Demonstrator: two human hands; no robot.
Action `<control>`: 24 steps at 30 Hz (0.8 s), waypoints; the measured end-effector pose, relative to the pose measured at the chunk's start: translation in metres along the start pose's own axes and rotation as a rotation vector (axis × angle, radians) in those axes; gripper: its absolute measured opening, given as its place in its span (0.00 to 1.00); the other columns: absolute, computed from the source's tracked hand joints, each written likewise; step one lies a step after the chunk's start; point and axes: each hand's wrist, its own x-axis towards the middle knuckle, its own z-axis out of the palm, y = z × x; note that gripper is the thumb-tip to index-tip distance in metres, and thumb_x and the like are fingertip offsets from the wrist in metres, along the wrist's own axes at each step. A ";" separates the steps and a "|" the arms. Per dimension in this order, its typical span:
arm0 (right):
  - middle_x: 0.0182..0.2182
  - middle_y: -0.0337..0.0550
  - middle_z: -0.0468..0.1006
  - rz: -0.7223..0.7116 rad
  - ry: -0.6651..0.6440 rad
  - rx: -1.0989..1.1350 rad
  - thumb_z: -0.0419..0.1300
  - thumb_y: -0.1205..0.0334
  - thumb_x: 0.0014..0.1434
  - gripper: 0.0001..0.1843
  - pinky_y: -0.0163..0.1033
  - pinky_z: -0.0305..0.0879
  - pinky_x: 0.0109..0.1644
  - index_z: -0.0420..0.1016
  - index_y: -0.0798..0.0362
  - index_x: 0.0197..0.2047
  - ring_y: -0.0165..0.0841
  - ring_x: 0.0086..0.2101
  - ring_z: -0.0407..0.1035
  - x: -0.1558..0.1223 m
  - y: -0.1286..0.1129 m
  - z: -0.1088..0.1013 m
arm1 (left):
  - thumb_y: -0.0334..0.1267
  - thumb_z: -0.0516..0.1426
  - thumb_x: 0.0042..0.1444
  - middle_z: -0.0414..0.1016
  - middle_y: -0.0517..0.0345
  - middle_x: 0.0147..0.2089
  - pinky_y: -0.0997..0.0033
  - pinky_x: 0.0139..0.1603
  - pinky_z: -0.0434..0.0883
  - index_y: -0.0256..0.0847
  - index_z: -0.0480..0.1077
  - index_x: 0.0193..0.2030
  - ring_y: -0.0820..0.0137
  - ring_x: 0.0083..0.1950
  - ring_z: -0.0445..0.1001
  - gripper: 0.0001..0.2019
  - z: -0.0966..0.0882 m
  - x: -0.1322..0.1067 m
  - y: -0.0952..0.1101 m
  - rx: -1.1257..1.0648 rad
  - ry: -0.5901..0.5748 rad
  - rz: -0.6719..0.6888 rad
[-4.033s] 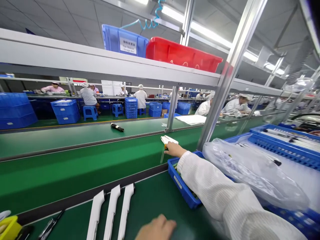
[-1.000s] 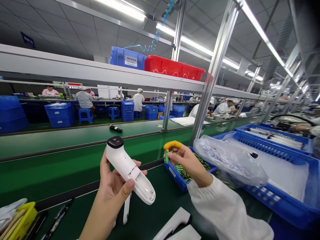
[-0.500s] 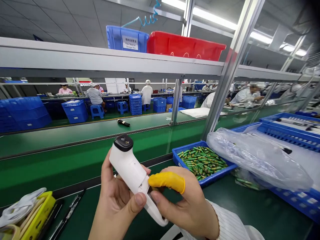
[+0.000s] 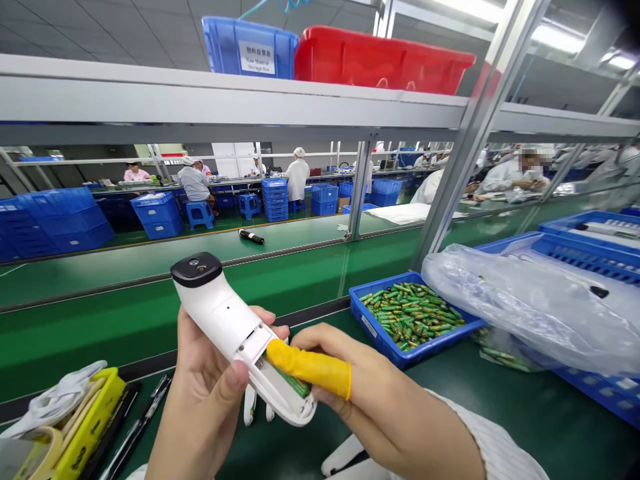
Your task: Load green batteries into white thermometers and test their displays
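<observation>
My left hand (image 4: 200,393) is wrapped round a white handheld device (image 4: 225,320) with a black cap at its top, held tilted above the green bench. Its battery bay is uncovered and a green battery (image 4: 295,383) lies in it. My right hand (image 4: 370,400) wears a yellow finger cot (image 4: 307,363) on the forefinger, which presses on that battery, with the thumb under the device's lower end. A small blue tray (image 4: 373,327) full of green batteries sits to the right of my hands.
White handle shells (image 4: 345,457) lie on the bench under my hands. A yellow holder (image 4: 85,433) with tools and a white cloth sits bottom left. Large blue bins under a clear plastic bag (image 4: 525,307) stand right. A black part (image 4: 251,236) lies on the far belt. Other people work behind.
The device has tipped so that its battery bay faces me, with a green battery now visible in it. My right forefinger has slid down along the bay.
</observation>
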 end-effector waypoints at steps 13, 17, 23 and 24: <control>0.31 0.43 0.70 -0.018 0.262 -0.083 0.57 0.62 0.62 0.05 0.34 0.65 0.33 0.70 0.55 0.36 0.30 0.30 0.66 -0.001 0.003 0.015 | 0.37 0.62 0.53 0.76 0.54 0.46 0.64 0.41 0.78 0.56 0.46 0.61 0.61 0.45 0.78 0.35 0.009 -0.005 -0.009 0.136 -0.017 0.119; 0.41 0.47 0.67 0.033 0.116 0.046 0.57 0.62 0.62 0.08 0.35 0.66 0.42 0.68 0.55 0.44 0.32 0.39 0.65 0.001 0.004 0.006 | 0.38 0.63 0.53 0.75 0.55 0.48 0.67 0.36 0.79 0.56 0.53 0.57 0.60 0.45 0.78 0.29 0.005 -0.001 -0.007 0.058 0.013 0.112; 0.32 0.38 0.68 0.376 0.015 0.770 0.67 0.55 0.52 0.16 0.30 0.65 0.34 0.66 0.52 0.38 0.27 0.32 0.64 0.006 0.009 0.014 | 0.40 0.64 0.51 0.76 0.59 0.46 0.66 0.38 0.79 0.56 0.55 0.53 0.61 0.45 0.78 0.27 0.004 -0.004 -0.005 0.075 -0.086 0.108; 0.31 0.37 0.68 0.422 0.005 0.884 0.68 0.54 0.51 0.18 0.30 0.64 0.33 0.66 0.52 0.39 0.26 0.31 0.64 0.007 0.009 0.017 | 0.41 0.64 0.51 0.76 0.59 0.45 0.68 0.38 0.79 0.55 0.55 0.53 0.63 0.44 0.78 0.26 0.004 -0.005 -0.004 0.084 -0.104 0.100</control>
